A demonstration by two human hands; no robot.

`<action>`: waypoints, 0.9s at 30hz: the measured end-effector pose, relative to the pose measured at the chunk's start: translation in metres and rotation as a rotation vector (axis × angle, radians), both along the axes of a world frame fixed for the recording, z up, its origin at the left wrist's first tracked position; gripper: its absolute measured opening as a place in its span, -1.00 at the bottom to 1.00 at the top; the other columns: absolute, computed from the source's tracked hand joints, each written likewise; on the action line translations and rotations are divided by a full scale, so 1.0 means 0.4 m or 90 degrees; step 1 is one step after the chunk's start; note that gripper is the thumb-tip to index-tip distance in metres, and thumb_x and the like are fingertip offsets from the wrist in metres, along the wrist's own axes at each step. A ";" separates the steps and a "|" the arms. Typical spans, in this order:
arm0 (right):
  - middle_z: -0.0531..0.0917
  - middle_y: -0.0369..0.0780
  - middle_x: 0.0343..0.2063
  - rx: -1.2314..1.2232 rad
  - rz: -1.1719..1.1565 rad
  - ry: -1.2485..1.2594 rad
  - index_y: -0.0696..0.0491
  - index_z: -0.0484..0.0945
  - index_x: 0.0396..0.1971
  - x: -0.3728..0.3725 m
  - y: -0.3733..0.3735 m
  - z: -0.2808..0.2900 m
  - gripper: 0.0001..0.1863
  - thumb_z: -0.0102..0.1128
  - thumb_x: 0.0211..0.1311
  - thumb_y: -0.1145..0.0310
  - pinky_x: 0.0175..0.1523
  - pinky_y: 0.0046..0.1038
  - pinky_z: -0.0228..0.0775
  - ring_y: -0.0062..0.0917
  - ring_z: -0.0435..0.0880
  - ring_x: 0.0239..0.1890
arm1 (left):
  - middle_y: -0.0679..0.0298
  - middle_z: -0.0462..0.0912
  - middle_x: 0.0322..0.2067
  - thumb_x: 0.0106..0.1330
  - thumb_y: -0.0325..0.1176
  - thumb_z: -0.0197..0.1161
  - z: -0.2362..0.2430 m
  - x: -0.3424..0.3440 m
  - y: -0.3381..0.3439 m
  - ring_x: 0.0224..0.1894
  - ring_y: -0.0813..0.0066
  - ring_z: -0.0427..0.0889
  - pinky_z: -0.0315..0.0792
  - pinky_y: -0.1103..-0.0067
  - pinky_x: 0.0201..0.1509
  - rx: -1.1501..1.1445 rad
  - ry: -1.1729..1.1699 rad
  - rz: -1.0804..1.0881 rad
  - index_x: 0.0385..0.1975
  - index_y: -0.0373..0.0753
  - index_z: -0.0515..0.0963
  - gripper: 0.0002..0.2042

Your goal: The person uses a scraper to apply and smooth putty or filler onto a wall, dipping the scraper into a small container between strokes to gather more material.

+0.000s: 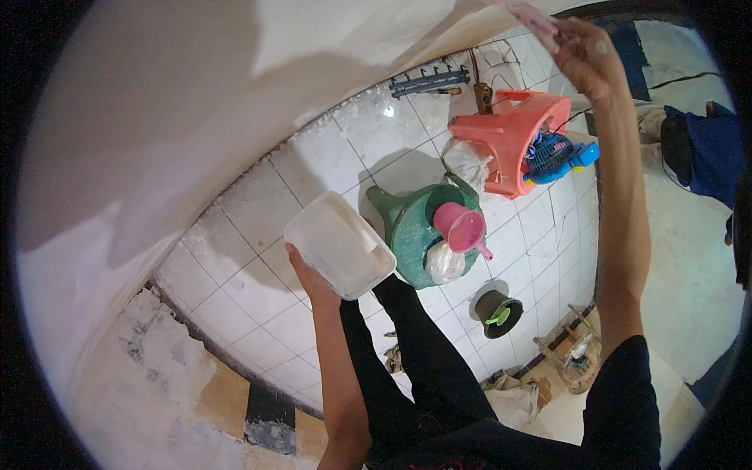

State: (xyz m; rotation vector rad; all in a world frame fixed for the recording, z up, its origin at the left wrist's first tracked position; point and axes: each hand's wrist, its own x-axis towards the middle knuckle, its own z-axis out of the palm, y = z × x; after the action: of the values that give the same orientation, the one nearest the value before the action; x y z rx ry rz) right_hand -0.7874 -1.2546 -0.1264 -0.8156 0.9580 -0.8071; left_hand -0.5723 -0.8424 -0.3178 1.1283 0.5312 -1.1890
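Note:
My left hand (312, 276) grips a white rectangular plastic tub (333, 239) by its near left side, with the fingers mostly hidden beneath it. The tub is held over the floor, left of a green plastic stool (409, 227); something pale lies inside it. High at the upper right, against the wall, my right hand (586, 56) is raised at the end of a stretched arm. Its fingers are closed around a flat, pinkish, blurred thing (534, 17) whose kind I cannot make out.
On the green stool sit a pink dipper (460, 227) and a knotted white plastic bag (445, 262). Beyond lies a coral stool (509, 141) with a blue fan (554, 157). A dark bucket (499, 315), a grey hook rack (429, 81) and a cream wall (180, 102) surround the white tiles.

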 end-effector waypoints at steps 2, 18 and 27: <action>0.48 0.10 -0.13 0.021 -0.050 0.121 0.48 0.32 -0.12 -0.025 0.030 -0.060 -0.71 -0.17 0.22 0.60 0.17 -0.32 0.42 -0.17 0.51 -0.02 | 0.14 0.33 0.16 0.33 0.24 -0.20 0.000 0.001 -0.001 0.20 0.22 0.30 0.22 0.37 0.26 -0.001 -0.020 -0.005 0.23 -0.23 0.19 -0.32; 0.37 0.16 -0.04 0.088 -0.079 0.057 0.50 0.17 0.01 0.176 -0.042 -0.654 -0.61 -0.28 0.35 0.47 0.10 -0.12 0.52 0.00 0.49 -0.03 | 0.12 0.30 0.16 0.34 0.21 -0.21 -0.084 0.001 0.095 0.21 0.16 0.28 0.24 0.28 0.24 0.067 -0.069 -0.032 0.26 -0.21 0.13 -0.33; 0.34 0.28 -0.05 0.193 -0.069 -0.055 0.61 0.18 -0.19 0.052 -0.094 -0.280 -0.69 -0.20 0.16 0.63 0.28 -0.15 0.29 0.10 0.38 0.04 | 0.10 0.28 0.19 0.34 0.21 -0.20 -0.048 -0.045 0.080 0.22 0.15 0.28 0.24 0.27 0.24 0.056 -0.031 -0.054 0.26 -0.22 0.14 -0.32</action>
State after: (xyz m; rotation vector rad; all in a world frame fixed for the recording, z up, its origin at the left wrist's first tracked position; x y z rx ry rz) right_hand -0.7665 -1.2923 -0.2386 -0.4663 1.0247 -0.7604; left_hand -0.5901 -0.8105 -0.3371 1.2630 0.5071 -1.2169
